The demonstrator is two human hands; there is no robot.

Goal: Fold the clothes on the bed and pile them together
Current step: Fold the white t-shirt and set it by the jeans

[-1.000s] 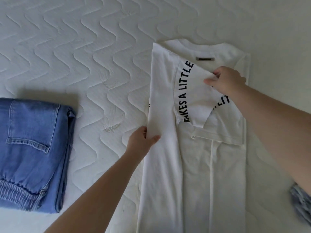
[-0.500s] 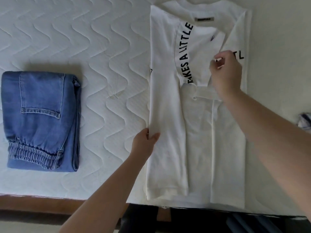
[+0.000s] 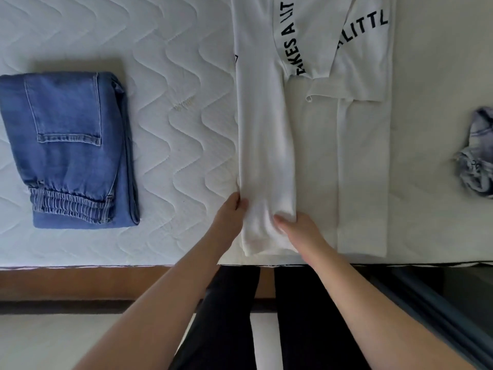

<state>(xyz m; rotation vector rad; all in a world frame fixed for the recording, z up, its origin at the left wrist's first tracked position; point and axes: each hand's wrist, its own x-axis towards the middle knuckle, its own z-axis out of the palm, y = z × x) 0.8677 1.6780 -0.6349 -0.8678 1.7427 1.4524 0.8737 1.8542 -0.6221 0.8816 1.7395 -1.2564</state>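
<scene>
Three garments lie on the quilted white mattress point(image 3: 160, 76): one folded blue denim jeans point(image 3: 72, 150), one white printed T-shirt point(image 3: 314, 124), one crumpled grey cloth point(image 3: 477, 153). Left hand point(image 3: 230, 214) pinches the T-shirt's folded left panel edge; right hand point(image 3: 296, 227) grips its inner edge, fingers curled.

You are standing in a bedroom at home, leaning over a bed point(image 3: 165, 76) with a soft white quilted mattress and a brown wooden frame point(image 3: 80, 284).
</scene>
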